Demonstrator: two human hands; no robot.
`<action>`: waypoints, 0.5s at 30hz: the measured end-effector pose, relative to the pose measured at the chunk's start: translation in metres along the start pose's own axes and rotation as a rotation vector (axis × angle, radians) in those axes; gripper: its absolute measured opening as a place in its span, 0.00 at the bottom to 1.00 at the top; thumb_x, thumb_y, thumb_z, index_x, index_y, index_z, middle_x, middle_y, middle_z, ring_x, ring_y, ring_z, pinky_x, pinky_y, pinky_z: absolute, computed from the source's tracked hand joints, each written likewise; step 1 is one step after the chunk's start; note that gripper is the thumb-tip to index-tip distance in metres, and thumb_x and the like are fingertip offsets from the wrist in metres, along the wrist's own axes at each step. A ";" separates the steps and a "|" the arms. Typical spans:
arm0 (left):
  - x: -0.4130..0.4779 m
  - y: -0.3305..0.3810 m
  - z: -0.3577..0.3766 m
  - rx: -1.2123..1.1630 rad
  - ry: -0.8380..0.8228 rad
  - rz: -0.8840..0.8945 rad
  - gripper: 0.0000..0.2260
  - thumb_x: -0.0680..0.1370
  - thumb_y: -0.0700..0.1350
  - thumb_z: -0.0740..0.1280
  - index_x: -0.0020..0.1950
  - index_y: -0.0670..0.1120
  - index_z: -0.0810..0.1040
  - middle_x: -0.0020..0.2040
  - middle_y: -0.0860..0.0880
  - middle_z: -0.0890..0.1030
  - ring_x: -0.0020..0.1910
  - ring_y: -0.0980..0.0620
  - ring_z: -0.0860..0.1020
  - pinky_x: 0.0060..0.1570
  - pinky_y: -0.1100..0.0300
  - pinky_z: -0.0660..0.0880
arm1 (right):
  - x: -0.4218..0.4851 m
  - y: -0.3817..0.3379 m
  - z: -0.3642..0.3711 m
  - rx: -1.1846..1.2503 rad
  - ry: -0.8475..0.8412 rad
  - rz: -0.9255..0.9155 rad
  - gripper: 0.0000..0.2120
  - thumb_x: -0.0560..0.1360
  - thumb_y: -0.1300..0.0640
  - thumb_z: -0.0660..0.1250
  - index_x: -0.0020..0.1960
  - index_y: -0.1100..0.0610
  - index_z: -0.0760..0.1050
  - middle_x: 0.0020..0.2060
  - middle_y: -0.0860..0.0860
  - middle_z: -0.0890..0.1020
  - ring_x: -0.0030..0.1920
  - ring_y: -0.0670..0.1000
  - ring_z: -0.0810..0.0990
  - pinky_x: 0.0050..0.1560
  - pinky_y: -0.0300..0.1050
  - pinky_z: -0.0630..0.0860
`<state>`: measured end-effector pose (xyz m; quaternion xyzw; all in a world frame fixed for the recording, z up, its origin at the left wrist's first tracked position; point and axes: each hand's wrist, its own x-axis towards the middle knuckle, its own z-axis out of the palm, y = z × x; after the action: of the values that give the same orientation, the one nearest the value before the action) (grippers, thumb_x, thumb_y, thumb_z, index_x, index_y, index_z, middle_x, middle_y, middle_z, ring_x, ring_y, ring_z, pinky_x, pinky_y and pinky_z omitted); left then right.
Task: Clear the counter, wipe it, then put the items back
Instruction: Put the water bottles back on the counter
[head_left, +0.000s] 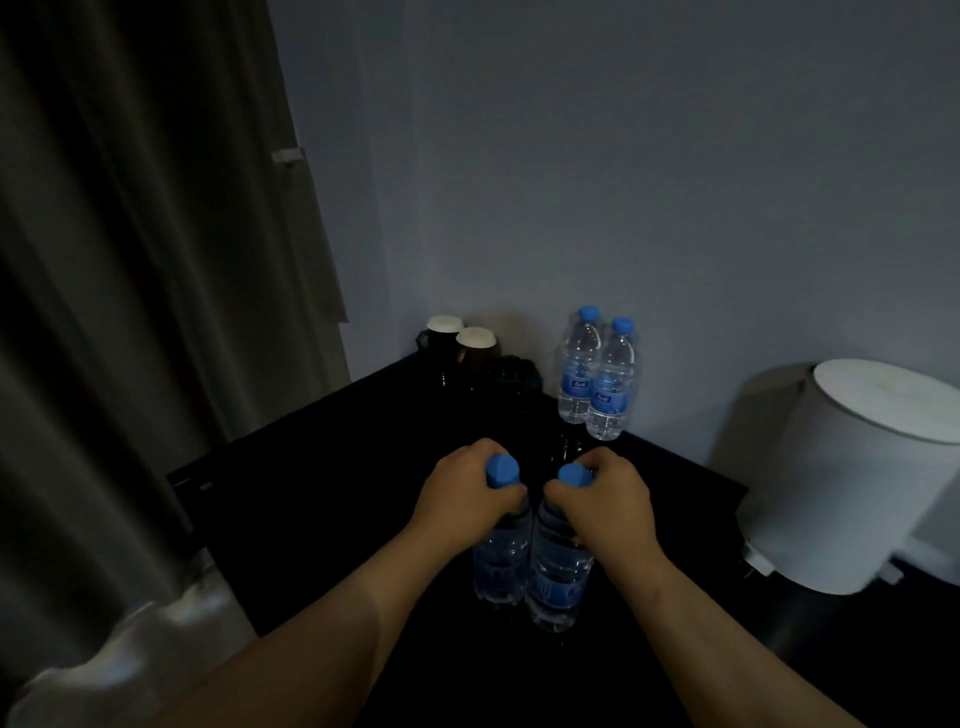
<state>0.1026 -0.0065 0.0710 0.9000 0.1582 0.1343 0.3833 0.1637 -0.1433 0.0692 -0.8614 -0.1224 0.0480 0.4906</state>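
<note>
The dark counter (322, 499) fills the middle of the head view. My left hand (467, 493) grips the neck of a clear water bottle (501, 561) with a blue cap. My right hand (608, 504) grips the neck of a second such bottle (558, 577) right beside it. Both bottles are upright and side by side; whether their bases touch the counter is unclear in the dim light. Two more blue-capped water bottles (597, 374) stand together at the back by the wall.
Two dark cups with pale tops (462, 338) stand in the back corner, with a dark object (514, 374) beside them. A white kettle (852, 473) sits at the right. A grey curtain (145, 260) hangs along the left. A pale cloth (104, 670) lies at bottom left.
</note>
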 end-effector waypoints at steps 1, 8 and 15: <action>0.002 -0.001 0.000 0.025 -0.022 0.017 0.10 0.73 0.48 0.71 0.51 0.50 0.74 0.51 0.51 0.77 0.49 0.54 0.76 0.47 0.61 0.73 | 0.001 0.000 0.001 -0.053 -0.003 -0.018 0.12 0.66 0.55 0.72 0.43 0.55 0.70 0.47 0.54 0.75 0.43 0.51 0.77 0.43 0.49 0.78; 0.024 -0.020 0.003 0.061 -0.286 0.029 0.21 0.69 0.53 0.73 0.59 0.56 0.69 0.55 0.51 0.69 0.59 0.53 0.70 0.59 0.56 0.70 | -0.005 0.018 0.008 -0.069 -0.043 0.116 0.20 0.63 0.41 0.72 0.48 0.48 0.69 0.48 0.49 0.76 0.50 0.51 0.76 0.50 0.49 0.76; 0.047 -0.034 0.012 -0.204 -0.438 -0.051 0.28 0.60 0.49 0.77 0.57 0.56 0.70 0.50 0.54 0.80 0.52 0.55 0.79 0.54 0.54 0.78 | 0.000 0.020 0.015 0.090 -0.073 0.235 0.16 0.64 0.47 0.74 0.48 0.49 0.73 0.45 0.46 0.81 0.46 0.46 0.80 0.47 0.43 0.77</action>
<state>0.1438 0.0265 0.0443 0.8600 0.0794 -0.0587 0.5006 0.1643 -0.1406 0.0446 -0.8445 -0.0360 0.1421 0.5151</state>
